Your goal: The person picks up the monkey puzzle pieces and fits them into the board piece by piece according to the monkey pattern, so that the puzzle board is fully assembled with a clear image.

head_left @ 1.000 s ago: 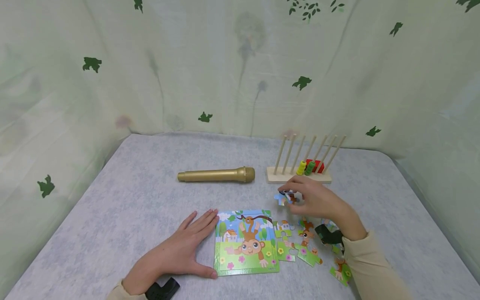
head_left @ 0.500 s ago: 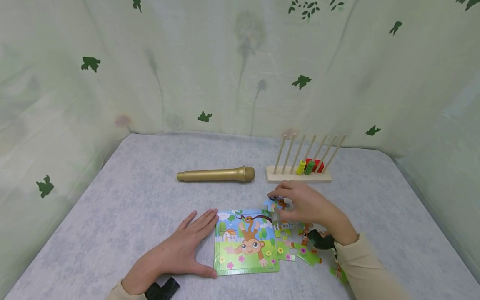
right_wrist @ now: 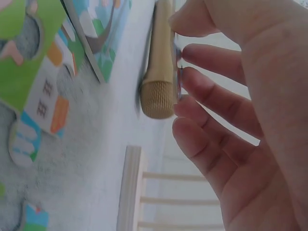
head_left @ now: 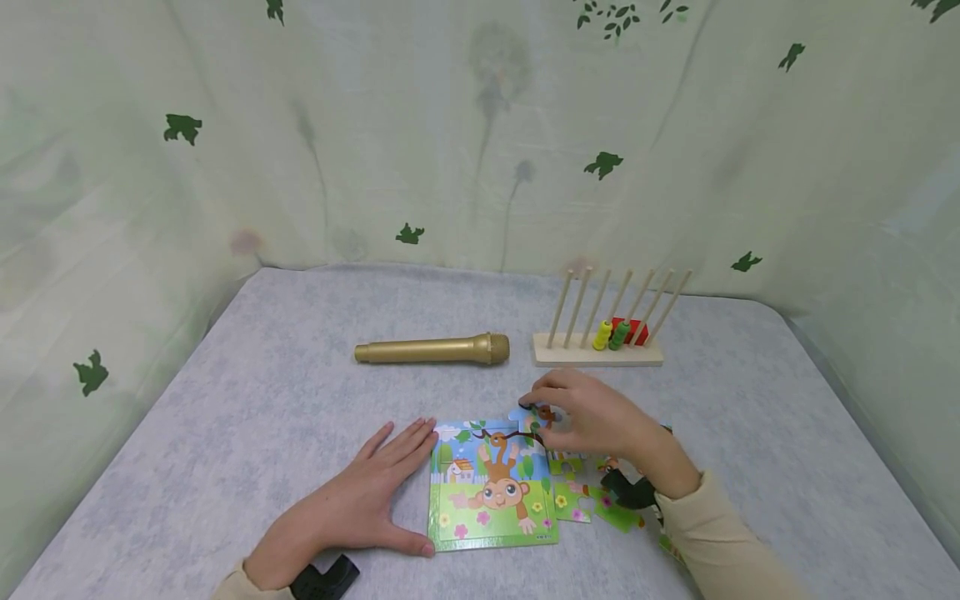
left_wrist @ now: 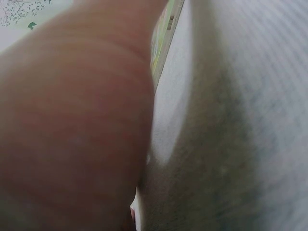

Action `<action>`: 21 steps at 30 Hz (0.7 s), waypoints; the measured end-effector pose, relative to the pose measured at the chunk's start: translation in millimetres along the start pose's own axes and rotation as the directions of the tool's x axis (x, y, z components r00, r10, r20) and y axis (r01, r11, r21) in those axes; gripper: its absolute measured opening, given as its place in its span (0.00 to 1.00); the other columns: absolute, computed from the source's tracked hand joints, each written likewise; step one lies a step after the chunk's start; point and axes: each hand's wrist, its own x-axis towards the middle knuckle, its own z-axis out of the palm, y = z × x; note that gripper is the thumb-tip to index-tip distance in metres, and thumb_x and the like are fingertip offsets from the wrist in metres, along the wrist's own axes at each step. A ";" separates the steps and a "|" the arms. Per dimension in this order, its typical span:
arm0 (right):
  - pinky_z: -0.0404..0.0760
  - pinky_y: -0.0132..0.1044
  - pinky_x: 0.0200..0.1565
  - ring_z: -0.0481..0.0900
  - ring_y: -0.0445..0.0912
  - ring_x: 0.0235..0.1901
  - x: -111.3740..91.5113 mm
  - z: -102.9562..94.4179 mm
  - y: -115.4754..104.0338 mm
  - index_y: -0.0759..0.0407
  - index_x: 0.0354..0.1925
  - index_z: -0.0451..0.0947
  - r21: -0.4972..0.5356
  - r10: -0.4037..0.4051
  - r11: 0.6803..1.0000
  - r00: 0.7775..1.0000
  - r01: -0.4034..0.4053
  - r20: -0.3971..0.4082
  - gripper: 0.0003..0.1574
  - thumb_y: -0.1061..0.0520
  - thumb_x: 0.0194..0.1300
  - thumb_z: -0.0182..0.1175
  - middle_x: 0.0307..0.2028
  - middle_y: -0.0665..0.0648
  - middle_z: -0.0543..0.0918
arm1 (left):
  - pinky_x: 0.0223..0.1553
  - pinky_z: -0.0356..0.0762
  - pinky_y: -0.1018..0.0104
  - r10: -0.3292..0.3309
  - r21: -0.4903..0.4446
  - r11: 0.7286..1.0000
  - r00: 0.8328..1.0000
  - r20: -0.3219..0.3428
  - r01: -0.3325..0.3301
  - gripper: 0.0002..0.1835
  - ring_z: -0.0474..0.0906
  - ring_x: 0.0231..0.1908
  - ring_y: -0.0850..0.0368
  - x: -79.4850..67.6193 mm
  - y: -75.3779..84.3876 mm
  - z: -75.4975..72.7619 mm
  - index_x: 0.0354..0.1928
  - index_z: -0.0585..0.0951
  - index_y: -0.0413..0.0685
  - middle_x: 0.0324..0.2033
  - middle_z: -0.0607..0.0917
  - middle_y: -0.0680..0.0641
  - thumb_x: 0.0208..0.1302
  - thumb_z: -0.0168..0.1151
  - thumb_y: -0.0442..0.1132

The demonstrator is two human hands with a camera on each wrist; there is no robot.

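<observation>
One puzzle board (head_left: 491,492) w/ unreadable corner print (head_left: 543,537); R hand (head_left: 602,419) pinches pc (head_left: 529,417).

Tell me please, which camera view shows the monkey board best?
The head view: nearly the whole board is visible there, with the piece in the right hand overlapping its upper right corner. The right wrist view shows just one corner; the left wrist view, a narrow strip.
</observation>
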 end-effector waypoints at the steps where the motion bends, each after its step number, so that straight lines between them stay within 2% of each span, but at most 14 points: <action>1: 0.81 0.35 0.44 0.76 0.41 0.42 0.6 0.9 -1.4 0.53 0.55 0.86 0.001 -0.001 1.000 1.000 0.001 0.001 0.24 0.55 0.59 0.70 0.48 0.50 0.83 | 0.76 0.17 0.71 0.000 0.000 1.000 1.000 0.000 0.000 0.70 0.45 0.82 0.48 0.0 0.0 0.0 0.81 0.56 0.43 0.82 0.51 0.47 0.46 0.67 0.81; 13: 0.81 0.34 0.43 0.76 0.40 0.43 7.1 15.2 -11.7 0.50 0.55 0.87 -0.019 -0.018 1.000 1.000 0.018 0.014 0.22 0.54 0.62 0.67 0.49 0.49 0.83 | 0.76 0.19 0.68 0.004 0.014 1.000 1.000 -0.009 -0.004 0.70 0.46 0.82 0.48 0.0 -0.1 0.3 0.81 0.56 0.43 0.82 0.52 0.46 0.46 0.67 0.81; 21: 0.81 0.35 0.43 0.77 0.43 0.44 11.9 23.2 -17.7 0.48 0.53 0.88 -0.008 -0.038 0.999 0.999 0.038 -0.002 0.20 0.54 0.61 0.68 0.49 0.51 0.84 | 0.78 0.24 0.59 -0.003 -0.002 1.000 1.000 0.000 0.003 0.70 0.45 0.82 0.48 0.3 -0.4 0.2 0.82 0.55 0.44 0.82 0.51 0.47 0.46 0.67 0.81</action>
